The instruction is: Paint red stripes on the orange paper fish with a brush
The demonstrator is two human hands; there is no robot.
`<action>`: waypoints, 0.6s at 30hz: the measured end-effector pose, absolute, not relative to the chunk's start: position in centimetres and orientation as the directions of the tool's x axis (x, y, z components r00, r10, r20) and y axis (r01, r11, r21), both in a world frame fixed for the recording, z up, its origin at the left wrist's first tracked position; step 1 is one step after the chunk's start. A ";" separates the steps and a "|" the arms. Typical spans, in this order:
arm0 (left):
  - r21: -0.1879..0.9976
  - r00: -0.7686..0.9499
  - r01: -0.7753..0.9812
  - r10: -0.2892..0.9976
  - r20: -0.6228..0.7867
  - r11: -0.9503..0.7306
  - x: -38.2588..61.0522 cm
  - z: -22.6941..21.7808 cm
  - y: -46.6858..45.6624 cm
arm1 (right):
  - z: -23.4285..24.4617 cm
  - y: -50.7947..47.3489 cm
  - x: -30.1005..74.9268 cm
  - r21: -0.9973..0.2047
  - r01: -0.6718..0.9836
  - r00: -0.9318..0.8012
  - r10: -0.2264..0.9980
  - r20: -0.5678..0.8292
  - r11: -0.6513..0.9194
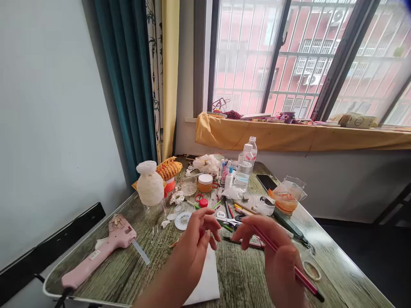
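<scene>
My right hand [281, 256] is closed around a dark red pencil [304, 279], its black end pointing down to the lower right. My left hand [195, 244] is curled, thumb close to the fingertips. A bit of red shows between its fingers, but what it is I cannot make out. Below that hand a sheet of white paper [207, 282] lies on the table, partly covered by the forearm. Just beyond the hands are scissors [229, 220] with dark handles and several pens and pencils. A white roll of tape [311, 270] lies beside my right hand.
A pink glue gun [105, 252] lies at the left with its glue stick jutting out. A white-wrapped jar [150, 186], an orange-filled jar [205, 183], a clear water bottle [243, 171] and a phone [266, 182] stand or lie farther back. The table's edge [346, 263] runs along the right.
</scene>
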State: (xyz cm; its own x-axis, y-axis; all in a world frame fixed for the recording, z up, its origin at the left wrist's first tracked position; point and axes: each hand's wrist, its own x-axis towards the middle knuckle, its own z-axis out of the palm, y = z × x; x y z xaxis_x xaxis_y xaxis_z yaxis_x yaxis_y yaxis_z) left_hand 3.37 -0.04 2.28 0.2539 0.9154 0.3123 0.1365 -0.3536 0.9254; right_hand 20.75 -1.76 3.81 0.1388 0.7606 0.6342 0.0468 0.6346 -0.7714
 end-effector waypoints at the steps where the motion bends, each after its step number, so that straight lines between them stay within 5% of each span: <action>1: 0.922 0.282 0.146 0.909 0.308 -0.358 3.6 2.6 0.2 | 3.2 -1.5 20.9 -0.763 0.020 0.119 0.756 0.644 0.647; 10: 0.736 0.282 0.386 0.831 0.480 -0.556 4.2 3.0 -0.2 | 4.1 -2.0 22.5 -0.715 -0.042 0.243 0.702 0.670 0.698; 18: 0.886 0.314 0.019 0.844 0.435 -0.464 3.8 1.8 -0.8 | 2.5 -2.4 22.9 -0.801 -0.283 0.103 0.847 0.522 0.528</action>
State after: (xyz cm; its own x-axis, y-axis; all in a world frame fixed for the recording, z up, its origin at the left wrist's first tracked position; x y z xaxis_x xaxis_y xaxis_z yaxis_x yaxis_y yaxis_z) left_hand 3.78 -0.78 1.80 0.3138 0.8438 0.4353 0.0188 -0.4638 0.8857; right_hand 22.90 -2.41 2.53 0.1031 0.8470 0.5216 -0.2833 0.5276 -0.8008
